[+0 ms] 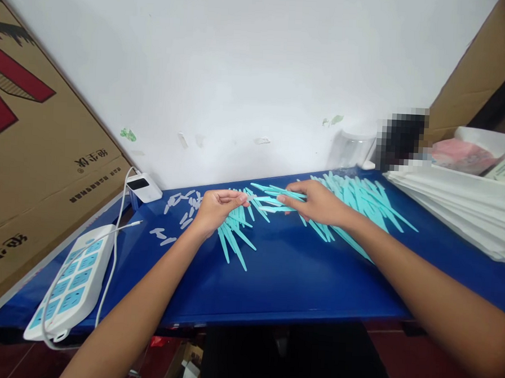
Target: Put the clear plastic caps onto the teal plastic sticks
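My right hand [317, 201] is closed around several slim teal tapered sticks [272, 202], which look like eyebrow razors. They fan out toward the left from its fingers. My left hand [221, 207] pinches with thumb and forefinger at the end of one of these sticks; what sits between the fingertips is too small to make out. Below and behind the left hand lies a loose pile of teal sticks [235, 233]. A larger heap of the same sticks [357, 197] spreads beyond my right hand. Small translucent pieces [187, 219] are scattered left of my left hand.
The blue tabletop [298, 287] meets a white wall [258, 88]. At left are a power strip [74, 281], a white device with a dark screen [145, 187], cables and a cardboard box [38, 144]. Stacked white trays [455, 205] and a clear container [356, 146] stand at right.
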`<state>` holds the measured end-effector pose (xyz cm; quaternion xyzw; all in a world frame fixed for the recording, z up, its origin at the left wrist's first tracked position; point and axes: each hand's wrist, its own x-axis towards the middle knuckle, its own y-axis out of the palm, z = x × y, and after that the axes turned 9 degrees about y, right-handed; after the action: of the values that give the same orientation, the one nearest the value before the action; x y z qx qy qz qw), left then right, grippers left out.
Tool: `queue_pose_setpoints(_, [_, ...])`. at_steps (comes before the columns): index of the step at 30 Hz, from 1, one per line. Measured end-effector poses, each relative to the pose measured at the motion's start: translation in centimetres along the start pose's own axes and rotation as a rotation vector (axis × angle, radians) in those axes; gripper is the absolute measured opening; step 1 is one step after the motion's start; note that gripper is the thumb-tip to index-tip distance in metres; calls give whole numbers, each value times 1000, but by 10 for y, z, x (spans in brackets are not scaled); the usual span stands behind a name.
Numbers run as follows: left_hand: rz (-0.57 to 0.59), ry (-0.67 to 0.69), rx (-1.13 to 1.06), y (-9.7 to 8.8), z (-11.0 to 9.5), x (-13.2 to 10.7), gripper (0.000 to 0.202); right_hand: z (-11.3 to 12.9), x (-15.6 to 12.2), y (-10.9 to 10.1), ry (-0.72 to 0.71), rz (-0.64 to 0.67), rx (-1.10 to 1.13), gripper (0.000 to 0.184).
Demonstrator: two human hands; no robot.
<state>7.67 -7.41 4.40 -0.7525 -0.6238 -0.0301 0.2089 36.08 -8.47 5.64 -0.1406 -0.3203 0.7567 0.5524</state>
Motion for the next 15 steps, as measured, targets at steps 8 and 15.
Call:
queue_pose_setpoints(8, [8, 35, 50, 1, 1, 0, 40, -4, 3, 5, -130, -71, -161, 40])
queue_pose_setpoints(15, [44, -47, 2, 2, -3, -1, 44, -6, 4, 6, -154, -95, -204, 36])
